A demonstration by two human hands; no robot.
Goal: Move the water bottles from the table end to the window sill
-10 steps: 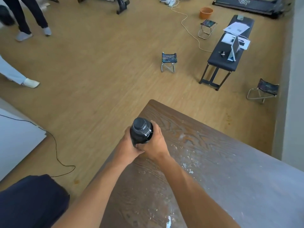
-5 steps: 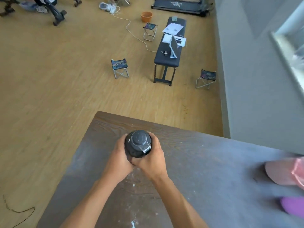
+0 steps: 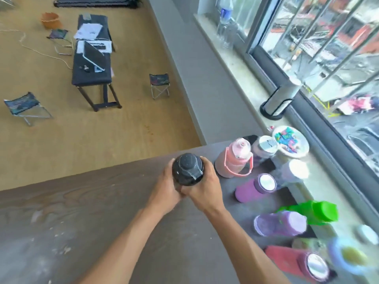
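a black bottle is gripped upright between the left hand and the right hand, both closed round its sides, fingers meeting beneath the near side; it is held over the far end of the table. the table top is dark wood grain, scuffed and flecked with white marks.

just to the right, a pink bottle with a loop strap stands on the table, with purple, lilac and red bottles ranged along the table's right edge — most blurred. a green bottle and a bowl of coloured bits are seen at the sill. further along the sill a clear bottle with a blue label stands; its writing cannot be read.

beyond the table lies a tan wooden floor with a black bench bearing papers, small folding stools and an orange bucket. the window gives onto a street — no lettering is legible.
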